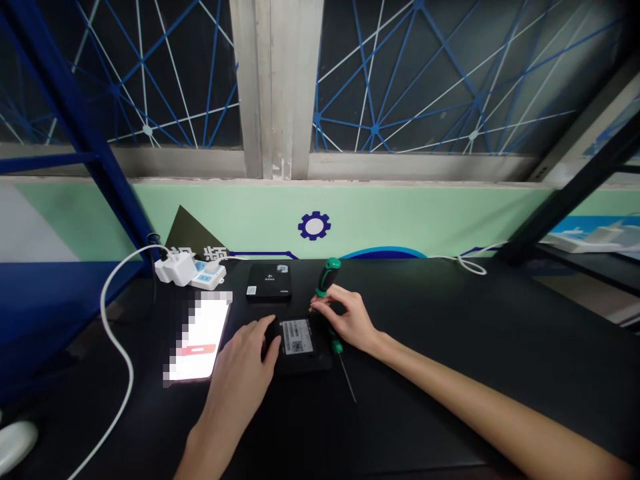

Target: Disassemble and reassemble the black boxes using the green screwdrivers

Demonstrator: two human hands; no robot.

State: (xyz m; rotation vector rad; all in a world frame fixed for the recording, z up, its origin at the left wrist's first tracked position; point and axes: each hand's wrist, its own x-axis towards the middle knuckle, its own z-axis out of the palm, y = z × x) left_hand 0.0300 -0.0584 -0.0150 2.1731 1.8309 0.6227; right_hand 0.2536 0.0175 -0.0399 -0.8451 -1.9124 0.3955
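A flat black box [305, 363] with a white printed label [298, 337] lies on the table in front of me. My left hand [247, 350] grips its left side, thumb and index finger apart along the edge. Near the far right corner of the box, my right hand [347, 317] has its fingers closed at the lower end of a green-and-black screwdriver [329, 277], whose handle points up. The tip of that screwdriver is hidden by the fingers. A second screwdriver [338, 348] with a green-ended handle lies partly under my right hand, its thin shaft pointing toward me.
Behind the box is another black box [269, 283] with small stickers. A lit phone [200, 340] lies left of my left hand. Farther left are a white power strip with a plug [177, 268] and a white cable [127, 360]. A green wall [400, 213] borders the table's back.
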